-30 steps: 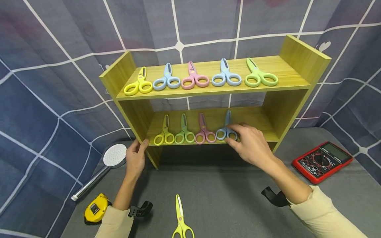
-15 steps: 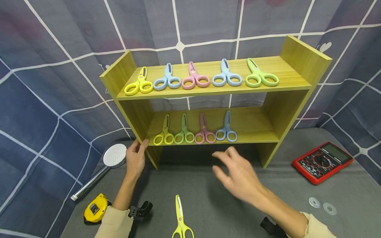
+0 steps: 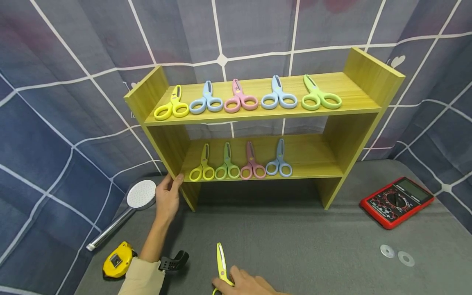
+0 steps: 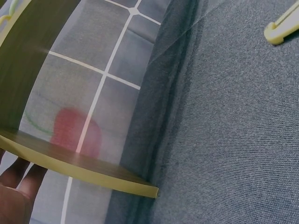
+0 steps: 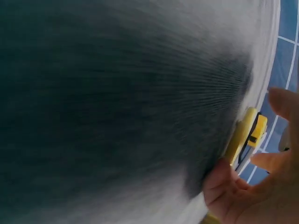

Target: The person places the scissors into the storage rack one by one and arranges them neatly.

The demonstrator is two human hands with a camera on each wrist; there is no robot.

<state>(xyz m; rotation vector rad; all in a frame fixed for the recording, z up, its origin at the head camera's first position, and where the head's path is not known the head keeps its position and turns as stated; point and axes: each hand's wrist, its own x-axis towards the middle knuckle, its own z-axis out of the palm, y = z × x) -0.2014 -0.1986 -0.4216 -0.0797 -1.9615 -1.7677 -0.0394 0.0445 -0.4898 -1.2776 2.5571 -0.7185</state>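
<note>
My left hand (image 3: 167, 200) grips the left side panel of a two-tier wooden shelf (image 3: 243, 117), thumb in front; its fingers show beyond the panel edge (image 4: 79, 171) in the left wrist view. My right hand (image 3: 247, 283) is at the bottom of the head view, thumb and fingers around the handles of yellow scissors (image 3: 221, 262) lying on the grey cloth. Those handles are mostly covered. On the lower tier stand yellow scissors (image 3: 203, 164), green scissors (image 3: 227, 162), pink scissors (image 3: 252, 162) and blue scissors (image 3: 280, 159), leaving a bare stretch at its right.
The upper tier (image 3: 354, 90) carries several more scissors in a row. Left of the shelf lie a shower head (image 3: 141, 194) and a yellow tape measure (image 3: 118, 260). At right are a red multimeter (image 3: 396, 201) and two washers (image 3: 387, 251).
My right hand has left the blue scissors on the lower tier and come down toward me to the yellow scissors on the cloth. The left hand keeps its place on the shelf.
</note>
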